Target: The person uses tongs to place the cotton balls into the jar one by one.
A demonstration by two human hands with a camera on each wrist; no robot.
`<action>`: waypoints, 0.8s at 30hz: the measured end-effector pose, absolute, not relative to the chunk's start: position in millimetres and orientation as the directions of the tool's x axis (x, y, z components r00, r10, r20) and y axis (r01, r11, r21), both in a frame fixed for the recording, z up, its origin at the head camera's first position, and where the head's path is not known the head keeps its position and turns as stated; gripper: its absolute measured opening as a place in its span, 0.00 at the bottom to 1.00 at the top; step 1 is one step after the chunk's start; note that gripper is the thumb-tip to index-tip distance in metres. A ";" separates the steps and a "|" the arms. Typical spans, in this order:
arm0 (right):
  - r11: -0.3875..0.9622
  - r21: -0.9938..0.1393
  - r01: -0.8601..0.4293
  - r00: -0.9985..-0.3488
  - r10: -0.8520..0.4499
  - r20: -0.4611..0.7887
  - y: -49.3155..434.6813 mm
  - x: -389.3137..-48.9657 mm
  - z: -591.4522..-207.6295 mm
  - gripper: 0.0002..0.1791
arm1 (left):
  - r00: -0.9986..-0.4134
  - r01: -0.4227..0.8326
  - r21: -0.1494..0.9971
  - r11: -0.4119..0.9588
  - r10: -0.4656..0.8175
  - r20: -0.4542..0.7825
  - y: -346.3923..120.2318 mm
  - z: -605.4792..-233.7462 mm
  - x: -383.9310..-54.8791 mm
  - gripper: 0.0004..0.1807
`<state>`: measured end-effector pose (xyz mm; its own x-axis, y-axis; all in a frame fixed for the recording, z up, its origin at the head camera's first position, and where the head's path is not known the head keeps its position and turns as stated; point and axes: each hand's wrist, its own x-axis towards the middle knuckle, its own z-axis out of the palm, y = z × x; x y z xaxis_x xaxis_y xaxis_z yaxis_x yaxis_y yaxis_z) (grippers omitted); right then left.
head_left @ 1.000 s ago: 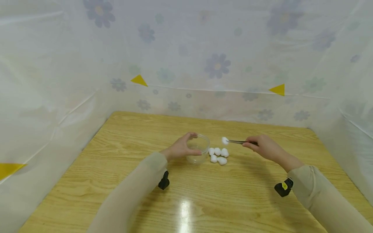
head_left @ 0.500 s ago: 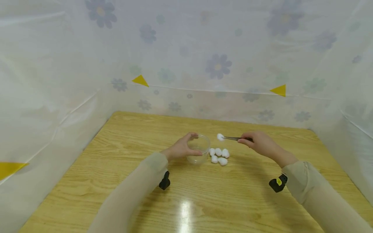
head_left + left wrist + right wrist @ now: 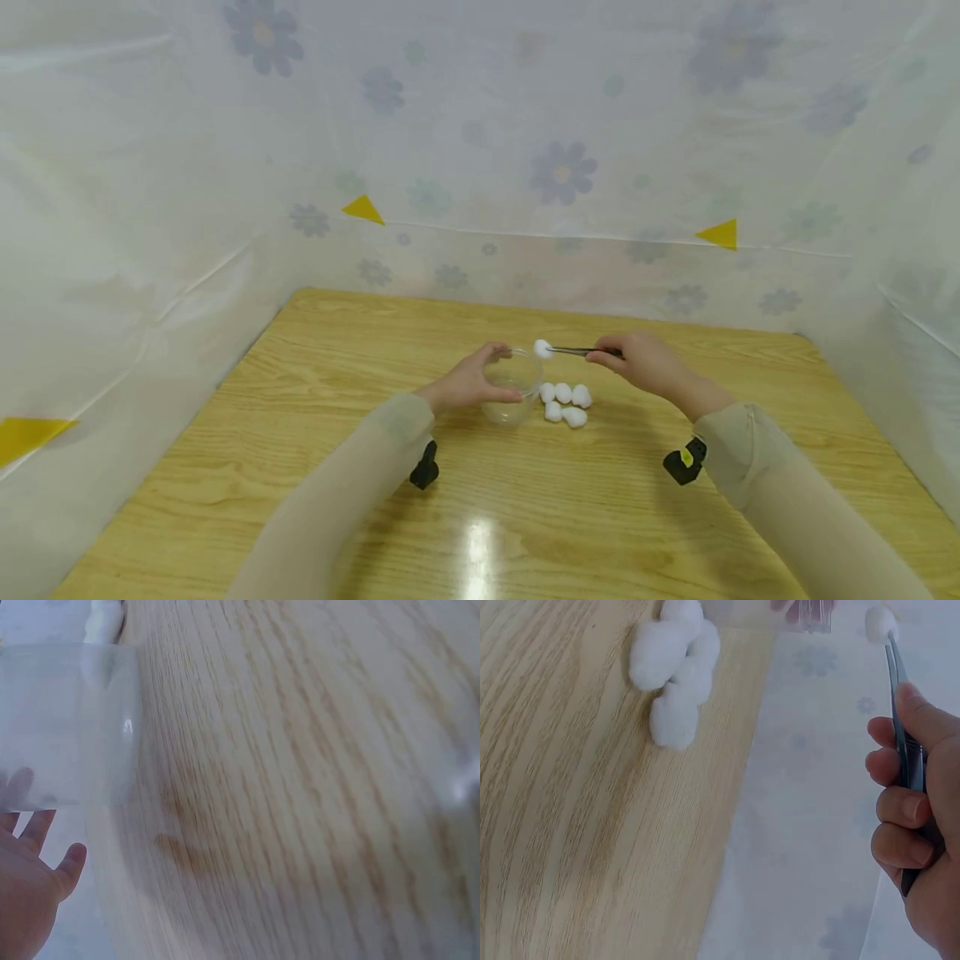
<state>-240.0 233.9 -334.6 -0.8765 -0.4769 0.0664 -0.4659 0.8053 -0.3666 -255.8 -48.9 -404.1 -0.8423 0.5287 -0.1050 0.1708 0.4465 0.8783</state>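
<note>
The left hand (image 3: 468, 382) grips the clear plastic tub (image 3: 112, 742), thumb on the near side and fingers curved round the far side. Inside it, the head view shows only clear wall and floor, with the wood grain coming through; whether the base touches the wooden table (image 3: 600, 508) I cannot tell. Beside the tub, on its right, five loose cotton balls (image 3: 563, 392) lie bunched on the table.

The right hand (image 3: 934, 795), well right of the tub, holds the tweezers (image 3: 913, 765), whose tips pinch a single cotton ball (image 3: 543, 349) raised near the tub's right rim. The head view hides most of the tweezers' handle; the right wrist view bares its dark, ridged length, thumb pressed along one side and fingers curled round the other. That view also parts the pinched ball from the tub by a gap.
</note>
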 end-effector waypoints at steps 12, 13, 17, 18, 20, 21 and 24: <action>0.778 -0.390 -0.494 -0.859 -0.507 0.076 215.2 -248.2 -342.8 0.10 | -0.843 0.181 0.871 0.457 0.528 -0.102 -44.2 -404.2 -256.6 0.48; 0.775 -0.391 -0.497 -0.857 -0.510 0.076 214.0 -248.2 -343.0 0.10 | -0.845 0.182 0.869 0.461 0.525 -0.102 -43.8 -404.1 -256.5 0.48; 0.765 -0.392 -0.511 -0.848 -0.523 0.085 210.8 -249.0 -344.3 0.10 | -0.853 0.171 0.865 0.472 0.510 -0.109 -42.5 -402.8 -256.1 0.49; 0.764 -0.393 -0.511 -0.847 -0.525 0.082 210.4 -249.4 -344.6 0.10 | -0.855 0.168 0.864 0.474 0.507 -0.112 -42.3 -402.6 -256.0 0.49; 0.764 -0.390 -0.514 -0.845 -0.528 0.082 209.8 -250.4 -345.8 0.11 | -0.856 0.164 0.863 0.478 0.503 -0.117 -42.0 -402.3 -255.9 0.50; 0.764 -0.387 -0.517 -0.844 -0.530 0.082 209.5 -250.7 -346.3 0.11 | -0.856 0.162 0.862 0.480 0.502 -0.119 -41.9 -402.1 -255.8 0.50; 0.764 -0.381 -0.520 -0.842 -0.533 0.081 209.0 -250.9 -347.0 0.11 | -0.855 0.157 0.861 0.484 0.503 -0.127 -41.4 -401.3 -255.3 0.51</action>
